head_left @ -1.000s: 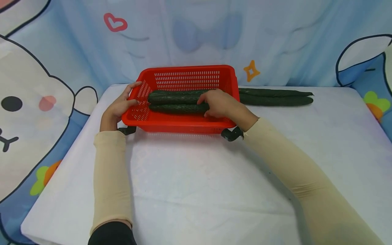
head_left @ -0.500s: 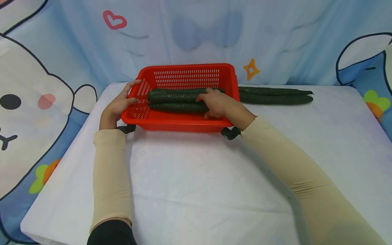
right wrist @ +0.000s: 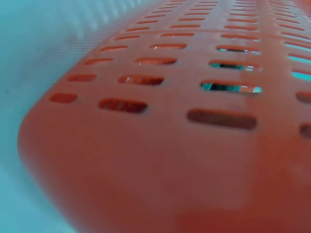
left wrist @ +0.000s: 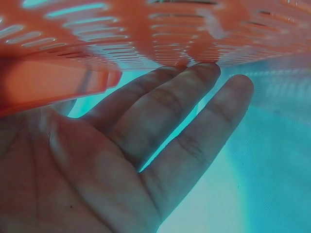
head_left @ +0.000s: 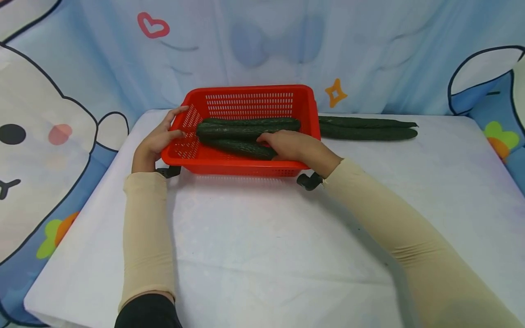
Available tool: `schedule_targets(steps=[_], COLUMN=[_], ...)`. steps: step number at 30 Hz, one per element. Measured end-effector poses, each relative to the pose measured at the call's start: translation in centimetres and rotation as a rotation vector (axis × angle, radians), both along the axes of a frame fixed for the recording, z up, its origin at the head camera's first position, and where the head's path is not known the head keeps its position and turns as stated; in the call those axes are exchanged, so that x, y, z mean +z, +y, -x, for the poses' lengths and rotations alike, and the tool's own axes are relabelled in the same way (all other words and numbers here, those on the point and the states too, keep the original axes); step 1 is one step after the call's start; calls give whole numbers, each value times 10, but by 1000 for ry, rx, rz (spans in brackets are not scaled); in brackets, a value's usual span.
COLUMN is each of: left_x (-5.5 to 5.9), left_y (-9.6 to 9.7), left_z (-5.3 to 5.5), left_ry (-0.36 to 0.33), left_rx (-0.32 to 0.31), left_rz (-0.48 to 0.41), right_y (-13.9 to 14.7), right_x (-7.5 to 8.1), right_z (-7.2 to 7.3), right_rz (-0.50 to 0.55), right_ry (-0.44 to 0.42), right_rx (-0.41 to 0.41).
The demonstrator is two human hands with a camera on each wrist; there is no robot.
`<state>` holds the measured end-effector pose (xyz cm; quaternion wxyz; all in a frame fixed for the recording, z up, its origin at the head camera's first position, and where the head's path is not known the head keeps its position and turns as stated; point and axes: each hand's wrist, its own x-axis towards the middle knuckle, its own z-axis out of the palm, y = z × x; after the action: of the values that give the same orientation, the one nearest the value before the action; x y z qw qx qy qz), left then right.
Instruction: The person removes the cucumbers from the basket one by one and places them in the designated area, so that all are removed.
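"Slanting which way, that near dark-green, long cucumber [head_left: 238, 147]?"

"Inside the perforated red plastic basket [head_left: 242, 170], roughly lengthwise, its right end angled toward the basket's near wall; half a second ago it lay level with the two cucumbers [head_left: 246, 132] behind."

"Hands?"

"Right hand [head_left: 293, 146] crosses the basket's near right corner, pinching that angled end; left hand [head_left: 157, 139] spreads straight fingers against the basket's left end."

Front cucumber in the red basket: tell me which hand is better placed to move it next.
Right, most likely. The right hand holds the front cucumber near its right end, inside the red basket. The left hand is on the basket's left end, apart from the cucumber.
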<state>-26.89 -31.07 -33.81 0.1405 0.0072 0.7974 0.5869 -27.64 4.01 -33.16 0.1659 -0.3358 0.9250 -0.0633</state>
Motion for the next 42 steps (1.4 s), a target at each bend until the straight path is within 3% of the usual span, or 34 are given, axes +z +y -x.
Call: schedule_targets(steps=[14,20,33,42], left_x=[0,0,0,-1], left_y=[2,2,2,0], left_z=[0,0,-1,0], left_ry=[0,0,8,6], left_rx=[2,8,7,13], left_rz=[7,-19,-36,-33], right_y=[2,3,0,1], right_x=[-1,-1,1,3], right_z=[0,1,0,-2], right_rz=[15,72,130,163], right_ry=[42,26,24,73], right_rx=[34,48,45,-3])
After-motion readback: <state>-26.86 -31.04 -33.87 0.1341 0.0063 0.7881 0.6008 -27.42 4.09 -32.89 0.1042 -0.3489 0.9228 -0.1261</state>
